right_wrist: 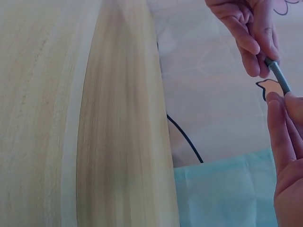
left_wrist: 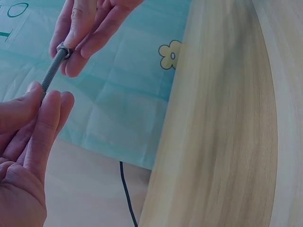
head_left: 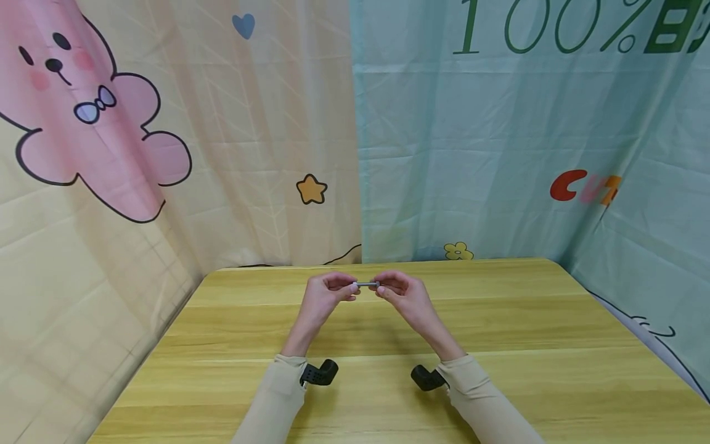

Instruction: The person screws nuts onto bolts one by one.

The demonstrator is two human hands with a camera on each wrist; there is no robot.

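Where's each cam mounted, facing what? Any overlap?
Head: on the head; forward-down over the table; left hand, right hand, both sleeves show.
Left wrist: on that wrist; faces bolt and teal curtain; both hands.
Right wrist: on that wrist; faces bolt and cream curtain; both hands.
Shared: both wrist views show bolt and table.

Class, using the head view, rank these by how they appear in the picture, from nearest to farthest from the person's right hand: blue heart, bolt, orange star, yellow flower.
1. Bolt: touching the right hand, at its left.
2. Yellow flower: above and to the right.
3. Orange star: above and to the left.
4. Blue heart: farther up and left.
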